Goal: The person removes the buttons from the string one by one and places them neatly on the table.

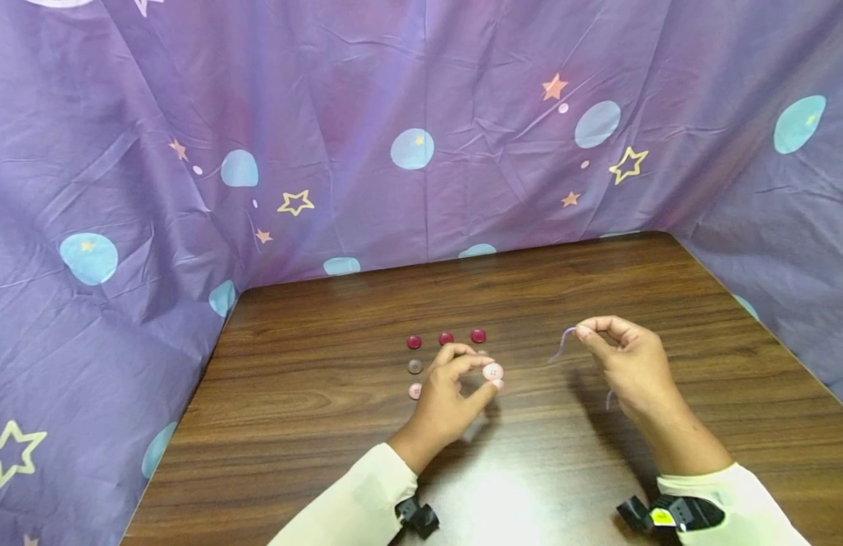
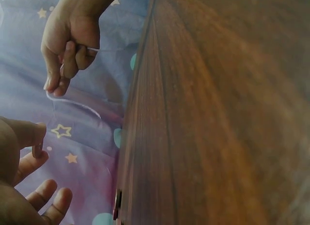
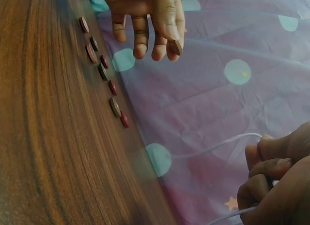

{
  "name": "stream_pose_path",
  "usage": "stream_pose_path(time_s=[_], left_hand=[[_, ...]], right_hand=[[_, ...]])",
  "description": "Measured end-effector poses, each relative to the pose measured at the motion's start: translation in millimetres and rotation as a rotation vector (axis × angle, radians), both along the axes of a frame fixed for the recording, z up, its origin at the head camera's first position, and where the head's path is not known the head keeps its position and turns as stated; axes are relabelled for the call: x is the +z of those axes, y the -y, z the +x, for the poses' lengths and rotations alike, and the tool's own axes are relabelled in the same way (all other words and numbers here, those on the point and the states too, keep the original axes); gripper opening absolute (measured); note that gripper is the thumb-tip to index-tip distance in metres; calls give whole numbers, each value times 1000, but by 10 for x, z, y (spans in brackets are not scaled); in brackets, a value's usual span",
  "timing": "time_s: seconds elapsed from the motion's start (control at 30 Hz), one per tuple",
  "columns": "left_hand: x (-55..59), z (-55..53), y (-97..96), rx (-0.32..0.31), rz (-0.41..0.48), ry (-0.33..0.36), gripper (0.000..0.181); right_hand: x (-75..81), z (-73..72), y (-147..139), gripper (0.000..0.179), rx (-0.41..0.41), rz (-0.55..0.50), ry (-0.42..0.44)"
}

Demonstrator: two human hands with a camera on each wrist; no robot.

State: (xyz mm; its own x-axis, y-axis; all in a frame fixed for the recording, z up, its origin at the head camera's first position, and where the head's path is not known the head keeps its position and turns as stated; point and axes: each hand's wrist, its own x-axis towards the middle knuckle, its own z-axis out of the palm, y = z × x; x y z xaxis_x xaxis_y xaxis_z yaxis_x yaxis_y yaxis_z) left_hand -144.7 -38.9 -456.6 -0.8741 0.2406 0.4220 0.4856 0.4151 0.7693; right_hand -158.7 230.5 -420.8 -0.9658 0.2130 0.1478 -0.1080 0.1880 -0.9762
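Observation:
Between its thumb and a fingertip, my left hand point(image 1: 443, 397) pinches a pale pink button point(image 1: 492, 371) above the table, the holed face turned up in the head view. To the right, my right hand point(image 1: 635, 370) pinches a thin lilac string point(image 1: 563, 343) near one end, whose short free tip droops toward the button. Another stretch of that string point(image 3: 235, 215) comes out from under the curled lower fingers in the right wrist view. String and button are apart. In the left wrist view the button point(image 2: 37, 149) is seen edge-on.
Rows of buttons lie on the wooden table point(image 1: 312, 349) behind and left of my left hand: dark red ones point(image 1: 413, 342), brownish-grey ones point(image 1: 415, 366) and pink ones point(image 1: 414, 391). The hand hides some in the head view. A purple patterned cloth point(image 1: 353, 98) hangs around the table.

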Motion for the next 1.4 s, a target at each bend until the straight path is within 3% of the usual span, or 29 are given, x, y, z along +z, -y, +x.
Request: stream_pose_path(time_s=[0.33, 0.53, 0.9, 1.07, 1.4], left_hand=[[-32, -32, 23, 20, 2, 56, 32], [-46, -47, 44, 35, -14, 70, 33], [-39, -44, 48, 63, -99, 99, 32], [-33, -47, 50, 75, -133, 143, 30], [-60, -53, 57, 55, -145, 148, 28]], right_hand=[[16, 2, -5, 24, -2, -43, 11], [8, -6, -17, 21, 7, -60, 21], [-2, -12, -16, 20, 2, -54, 15], [0, -11, -10, 20, 12, -85, 16], [-3, -7, -9, 21, 24, -102, 20]])
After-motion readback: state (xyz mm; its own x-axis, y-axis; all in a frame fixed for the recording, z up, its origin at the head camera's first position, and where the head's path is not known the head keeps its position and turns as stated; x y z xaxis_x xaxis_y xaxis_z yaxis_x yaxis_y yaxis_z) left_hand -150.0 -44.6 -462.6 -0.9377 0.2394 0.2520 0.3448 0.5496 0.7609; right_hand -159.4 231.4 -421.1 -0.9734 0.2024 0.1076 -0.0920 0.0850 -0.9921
